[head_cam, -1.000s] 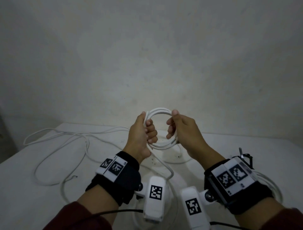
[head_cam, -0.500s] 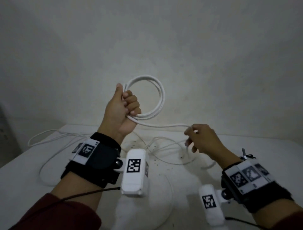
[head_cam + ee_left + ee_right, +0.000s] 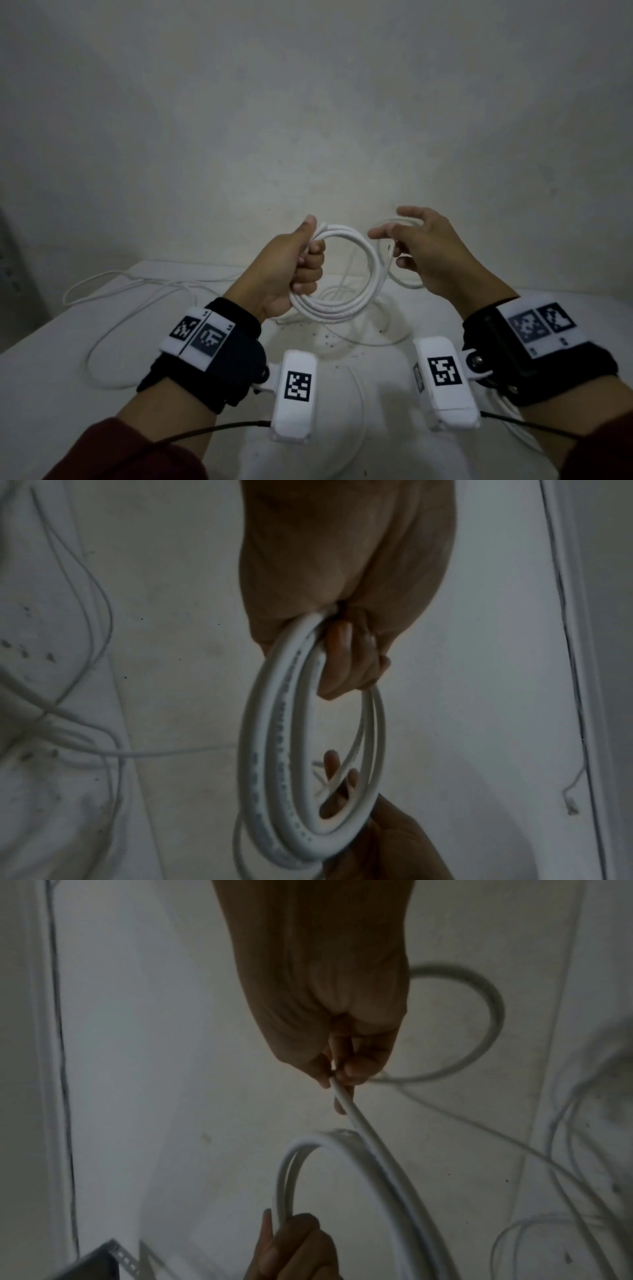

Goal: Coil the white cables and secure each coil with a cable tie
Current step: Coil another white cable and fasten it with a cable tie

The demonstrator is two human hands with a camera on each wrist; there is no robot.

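Note:
My left hand point(image 3: 291, 267) grips a coil of white cable point(image 3: 342, 310) of several turns, held upright above the table. In the left wrist view the fingers point(image 3: 346, 653) curl through the coil point(image 3: 274, 750). Just right of the coil, my right hand point(image 3: 421, 246) carries a fresh loop of the same cable point(image 3: 404, 282). In the right wrist view its thumb and fingertips point(image 3: 352, 1069) pinch the cable point(image 3: 358, 1121), which runs down to the coil point(image 3: 387, 1175) and my left hand point(image 3: 294, 1250). No cable tie is visible.
Loose white cable point(image 3: 102, 291) trails in big loops over the left of the white table point(image 3: 44, 394), with more slack point(image 3: 373, 339) under the hands. Another cable point(image 3: 524, 435) lies below my right wrist. A plain wall stands close behind. A perforated metal bracket point(image 3: 116, 1259) shows low in the right wrist view.
My left hand has lowered the coil from its raised position. My right hand has risen from the table and carried a new loop of cable up beside the coil.

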